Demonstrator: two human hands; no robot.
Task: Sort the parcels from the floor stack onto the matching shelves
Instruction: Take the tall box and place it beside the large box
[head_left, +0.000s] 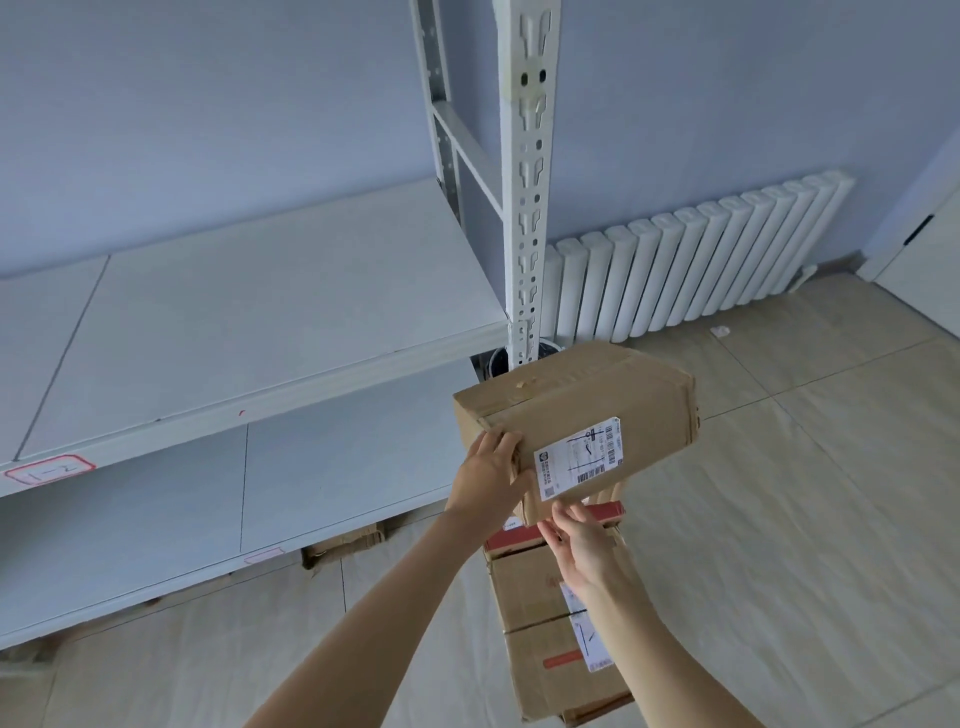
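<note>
White column radiator (696, 265) along pale blue wall (208, 104), right of rack. Beige tiled floor (831, 493); small white scrap (720, 331) lying on it near radiator. White door (924, 249) at far right edge. Dark bucket-like container (493, 364) behind rack post, partly hidden.

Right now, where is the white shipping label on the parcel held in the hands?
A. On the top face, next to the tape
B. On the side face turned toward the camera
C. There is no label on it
B: the white shipping label sits on the side of the held parcel facing the camera, between the left hand and the right hand.
</note>
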